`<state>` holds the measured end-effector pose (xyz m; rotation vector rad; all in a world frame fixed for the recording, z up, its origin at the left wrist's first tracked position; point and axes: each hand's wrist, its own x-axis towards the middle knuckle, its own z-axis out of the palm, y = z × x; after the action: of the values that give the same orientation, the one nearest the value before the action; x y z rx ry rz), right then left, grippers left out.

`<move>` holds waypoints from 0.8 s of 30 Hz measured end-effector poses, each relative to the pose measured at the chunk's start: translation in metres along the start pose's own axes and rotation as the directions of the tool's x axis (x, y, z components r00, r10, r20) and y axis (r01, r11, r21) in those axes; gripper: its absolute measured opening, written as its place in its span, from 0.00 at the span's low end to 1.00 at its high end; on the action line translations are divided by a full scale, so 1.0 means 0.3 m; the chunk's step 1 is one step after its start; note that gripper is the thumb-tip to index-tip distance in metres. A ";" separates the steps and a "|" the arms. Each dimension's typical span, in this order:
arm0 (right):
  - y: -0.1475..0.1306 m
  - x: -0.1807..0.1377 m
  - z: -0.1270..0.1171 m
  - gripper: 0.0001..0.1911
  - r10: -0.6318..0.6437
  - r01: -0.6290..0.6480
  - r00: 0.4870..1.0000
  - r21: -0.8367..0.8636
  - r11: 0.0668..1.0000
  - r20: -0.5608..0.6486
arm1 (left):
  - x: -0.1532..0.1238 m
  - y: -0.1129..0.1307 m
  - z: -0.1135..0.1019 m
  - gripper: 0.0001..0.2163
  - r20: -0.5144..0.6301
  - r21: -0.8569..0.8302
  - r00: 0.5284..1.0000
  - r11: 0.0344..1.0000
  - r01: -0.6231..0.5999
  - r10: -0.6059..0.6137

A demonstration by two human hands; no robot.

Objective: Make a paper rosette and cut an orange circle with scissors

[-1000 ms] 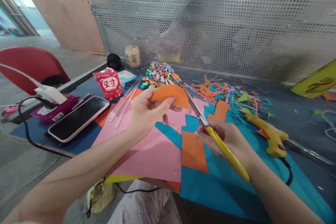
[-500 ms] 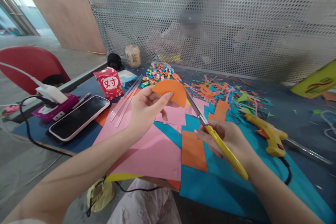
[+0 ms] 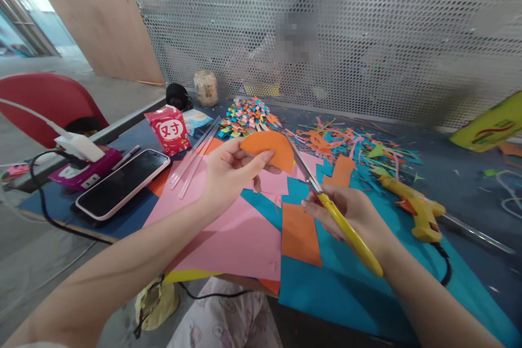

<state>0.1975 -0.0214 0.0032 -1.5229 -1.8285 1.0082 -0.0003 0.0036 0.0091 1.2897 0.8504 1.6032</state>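
- Your left hand [image 3: 228,174], forearm reaching from lower left, pinches a round-edged orange paper piece [image 3: 272,147] between thumb and fingers, raised over the paper-strewn surface [image 3: 438,166].
- Your right hand [image 3: 364,212], angled inward, grips yellow-handled scissors [image 3: 349,232], blades at the piece's right edge.
- A red packet [image 3: 163,117] displays "对" on a white oval; lettering on the yellow item [image 3: 473,140] at far right is unreadable.
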 end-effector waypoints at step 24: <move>-0.016 -0.005 0.007 0.20 0.024 -0.024 0.999 0.010 1.000 -0.032 | 0.004 0.003 0.006 0.13 -0.026 0.018 1.000 1.000 -0.002 0.003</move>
<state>0.1934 -0.0236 0.0060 -1.5498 -1.7847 0.9972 0.0013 0.0045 0.0108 1.2856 0.8816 1.6206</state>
